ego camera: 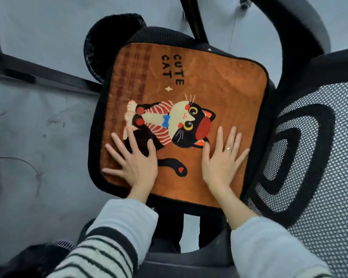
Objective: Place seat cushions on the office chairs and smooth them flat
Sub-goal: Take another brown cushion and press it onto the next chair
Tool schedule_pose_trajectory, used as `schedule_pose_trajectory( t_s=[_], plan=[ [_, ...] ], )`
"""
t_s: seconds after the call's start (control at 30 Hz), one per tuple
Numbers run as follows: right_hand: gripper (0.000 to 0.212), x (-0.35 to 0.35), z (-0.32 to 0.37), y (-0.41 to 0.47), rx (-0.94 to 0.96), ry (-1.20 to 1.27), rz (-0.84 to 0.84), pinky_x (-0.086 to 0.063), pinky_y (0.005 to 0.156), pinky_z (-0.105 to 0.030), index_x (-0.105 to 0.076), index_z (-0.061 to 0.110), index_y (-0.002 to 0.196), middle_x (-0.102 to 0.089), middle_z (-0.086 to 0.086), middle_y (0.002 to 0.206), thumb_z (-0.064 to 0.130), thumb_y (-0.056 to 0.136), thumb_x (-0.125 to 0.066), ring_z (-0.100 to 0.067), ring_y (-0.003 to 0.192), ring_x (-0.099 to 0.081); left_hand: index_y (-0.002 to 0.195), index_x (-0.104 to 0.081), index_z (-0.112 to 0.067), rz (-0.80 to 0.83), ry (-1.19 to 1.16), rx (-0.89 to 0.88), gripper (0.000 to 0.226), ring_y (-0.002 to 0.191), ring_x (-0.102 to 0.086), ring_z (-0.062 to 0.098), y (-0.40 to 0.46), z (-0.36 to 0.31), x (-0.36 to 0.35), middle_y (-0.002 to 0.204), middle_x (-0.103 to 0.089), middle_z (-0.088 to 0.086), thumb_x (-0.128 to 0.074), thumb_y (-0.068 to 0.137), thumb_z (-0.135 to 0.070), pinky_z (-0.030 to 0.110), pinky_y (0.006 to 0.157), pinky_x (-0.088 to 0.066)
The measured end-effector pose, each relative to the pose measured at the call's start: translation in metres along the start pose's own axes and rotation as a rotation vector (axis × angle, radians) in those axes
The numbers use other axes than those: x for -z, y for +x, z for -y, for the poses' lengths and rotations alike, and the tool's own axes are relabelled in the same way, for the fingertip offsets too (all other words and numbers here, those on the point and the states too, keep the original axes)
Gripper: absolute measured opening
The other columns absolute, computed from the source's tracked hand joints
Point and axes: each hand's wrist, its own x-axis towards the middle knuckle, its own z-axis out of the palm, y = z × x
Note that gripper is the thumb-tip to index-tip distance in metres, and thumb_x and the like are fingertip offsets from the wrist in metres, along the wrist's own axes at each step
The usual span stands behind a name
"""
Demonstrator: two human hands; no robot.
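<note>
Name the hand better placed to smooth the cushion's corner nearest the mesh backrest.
Right hand: it lies flat on the cushion beside the mesh backrest; the left hand presses the opposite side.

**Grey floor, black frame and a dark fluffy shape**

A grey floor fills the left side, marked with faint dark scuffs and curved scratches. A black metal frame bar runs across it at upper left, and another black bar slants down from the top. A dark, fluffy rounded thing lies on the floor at top centre; what it is cannot be told.
</note>
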Motion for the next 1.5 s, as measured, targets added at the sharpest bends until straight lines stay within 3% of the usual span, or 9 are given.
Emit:
schedule_pose_trajectory(
  t_s=[0.23,0.37,0.57,0.77,1.03,1.13,1.23,1.4,1.5],
  plan=[
    [0.065,-0.026,-0.007,-0.013,-0.001,-0.086,-0.030,0.010,0.111,-0.056,-0.009,0.025,0.149,-0.009,-0.009,0.159,0.050,0.091,-0.024,-0.026,0.146,-0.003,0.146,0.010,-0.039,-0.002,0.032,0.017,0.070,0.142,0.020,0.034,0.003,-0.001,-0.014,0.157,0.019,0.005,-0.024,0.088,-0.061,0.079,0.098,0.003],
    [0.065,-0.003,-0.009,-0.024,0.051,-0.114,0.111,0.006,0.112,-0.061,-0.003,0.029,0.150,0.006,-0.006,0.160,0.053,0.093,-0.022,-0.026,0.147,0.007,0.145,0.014,-0.036,0.143,0.058,-0.087,0.082,0.140,0.026,0.036,-0.006,0.010,0.003,0.153,0.027,0.007,-0.029,0.084,-0.070,0.077,0.099,0.002],
    [0.082,0.029,-0.026,-0.065,0.261,-0.200,0.436,-0.009,0.108,-0.068,0.002,0.036,0.149,0.024,-0.007,0.156,0.054,0.088,-0.049,-0.032,0.145,0.019,0.143,0.018,-0.038,0.409,0.218,-0.369,0.106,0.137,0.030,0.038,-0.063,0.033,0.008,0.149,0.037,0.007,-0.051,0.071,-0.074,0.077,0.099,-0.008],
    [0.111,0.011,-0.025,-0.070,0.232,-0.284,0.526,-0.006,0.105,-0.071,0.021,0.035,0.145,0.046,-0.007,0.141,0.065,0.075,-0.059,-0.035,0.139,0.031,0.140,0.030,-0.033,0.349,0.343,-0.353,0.120,0.134,0.033,0.045,-0.062,0.032,-0.012,0.144,0.041,0.015,-0.052,0.065,-0.078,0.080,0.094,-0.009],
    [0.108,0.026,-0.021,-0.062,0.233,-0.301,0.667,-0.009,0.107,-0.069,0.022,0.037,0.144,0.042,-0.009,0.147,0.053,0.080,-0.064,-0.034,0.138,0.032,0.140,0.029,-0.033,0.418,0.406,-0.373,0.115,0.135,0.029,0.045,-0.058,0.029,-0.001,0.146,0.039,0.015,-0.058,0.073,-0.066,0.075,0.099,-0.013],
    [0.089,0.058,-0.023,-0.052,0.265,-0.270,0.780,-0.019,0.112,-0.057,0.007,0.034,0.149,0.027,-0.008,0.155,0.044,0.088,-0.058,-0.032,0.145,0.016,0.148,0.008,-0.030,0.473,0.392,-0.453,0.088,0.143,0.003,0.041,-0.060,0.030,0.031,0.156,0.012,0.016,-0.057,0.089,-0.036,0.062,0.108,-0.024],
    [0.063,0.097,-0.012,-0.049,0.231,-0.168,0.797,-0.033,0.110,-0.040,-0.019,0.015,0.149,-0.025,-0.014,0.154,0.037,0.096,-0.045,-0.031,0.139,-0.030,0.149,-0.011,-0.020,0.388,0.233,-0.453,0.072,0.140,-0.019,0.033,-0.091,0.026,0.063,0.152,-0.022,0.013,-0.053,0.090,-0.029,0.051,0.108,-0.031],
    [0.043,0.192,0.026,-0.088,0.343,0.061,0.746,-0.040,0.101,-0.035,-0.046,0.006,0.136,-0.050,-0.013,0.138,0.028,0.099,-0.041,-0.031,0.124,-0.050,0.140,-0.036,-0.012,-0.017,-0.178,-0.265,0.048,0.141,-0.021,0.026,-0.171,0.016,0.135,0.150,-0.030,0.011,-0.045,0.095,-0.022,0.038,0.112,-0.026],
    [0.040,0.249,0.042,-0.121,0.496,0.138,0.692,-0.044,0.096,-0.035,-0.051,0.010,0.132,-0.059,-0.011,0.128,0.028,0.097,-0.045,-0.029,0.117,-0.056,0.139,-0.038,-0.012,-0.090,-0.329,-0.212,0.045,0.135,-0.033,0.024,-0.217,0.031,0.181,0.143,-0.040,0.009,-0.044,0.095,-0.020,0.036,0.109,-0.029]
  ],
)
